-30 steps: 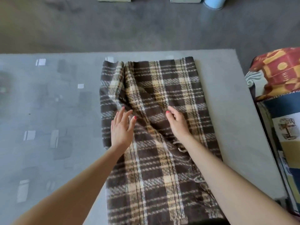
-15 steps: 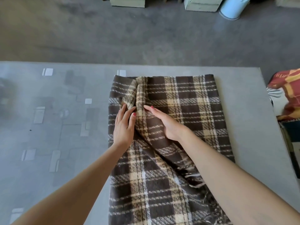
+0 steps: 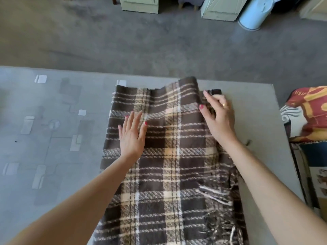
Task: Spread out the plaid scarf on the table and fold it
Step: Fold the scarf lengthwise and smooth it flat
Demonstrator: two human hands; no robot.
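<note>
From my head camera: half a second ago my two hands sat close together over a bunched ridge near the scarf's far left; now they are apart and that ridge is mostly gone, though the far edge humps up a little left of my right hand.

I count one scarf (image 3: 169, 156), two hands, one table (image 3: 53, 138). Beyond the table's far edge stand two pale cabinets (image 3: 139, 5) and one light blue bin (image 3: 254, 13) on the floor.

The scarf lies along the table's right half, running from near the far edge toward me, with fringe (image 3: 214, 195) showing by my right forearm. My left hand (image 3: 132, 135) lies flat with a released grip, palm down on the scarf's left part, fingers spread. My right hand (image 3: 218, 117) is at the scarf's far right corner, its grip pinching the cloth edge between thumb and fingers.
</note>
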